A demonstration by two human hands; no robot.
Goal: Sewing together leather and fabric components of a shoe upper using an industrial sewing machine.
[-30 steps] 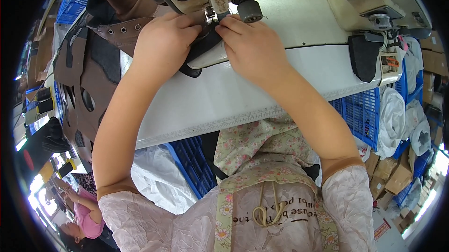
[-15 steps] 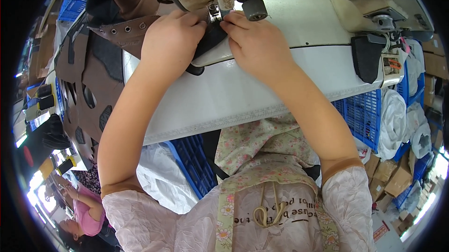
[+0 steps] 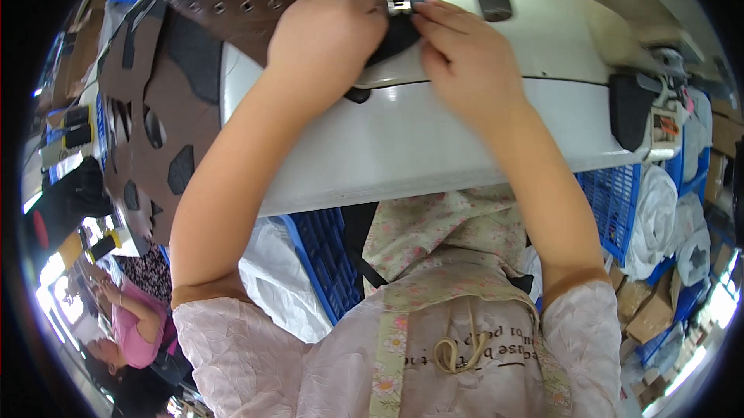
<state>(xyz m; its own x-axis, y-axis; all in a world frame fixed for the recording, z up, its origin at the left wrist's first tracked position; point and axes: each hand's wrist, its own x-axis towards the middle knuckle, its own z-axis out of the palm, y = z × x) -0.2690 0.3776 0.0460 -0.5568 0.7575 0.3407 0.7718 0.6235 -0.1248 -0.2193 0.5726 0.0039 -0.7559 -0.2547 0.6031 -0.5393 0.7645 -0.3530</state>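
Note:
My left hand (image 3: 329, 46) is closed on a brown leather piece (image 3: 232, 11) with a row of metal eyelets, which stretches off to the left. A black curved part (image 3: 394, 39) shows between my hands, just below the metal presser foot (image 3: 399, 2) of a sewing machine (image 3: 573, 15). On the right side of the foot, my right hand (image 3: 471, 53) has its fingers pressed together at the edge of the black part. My fingers hide most of what they grip. The machine's head is blurred and partly cut off by the upper edge.
Cut brown leather sheets (image 3: 167, 100) lie at the left of the white table (image 3: 349, 162). A black box-like part (image 3: 632, 112) sits at its right end. Blue crates (image 3: 612, 201) and white bags (image 3: 655, 216) stand beyond. A person in pink (image 3: 139, 325) sits at lower left.
The whole view has shifted, so the machine, table and hands appear farther right and higher. Both hands stay beside the presser foot with much the same grip.

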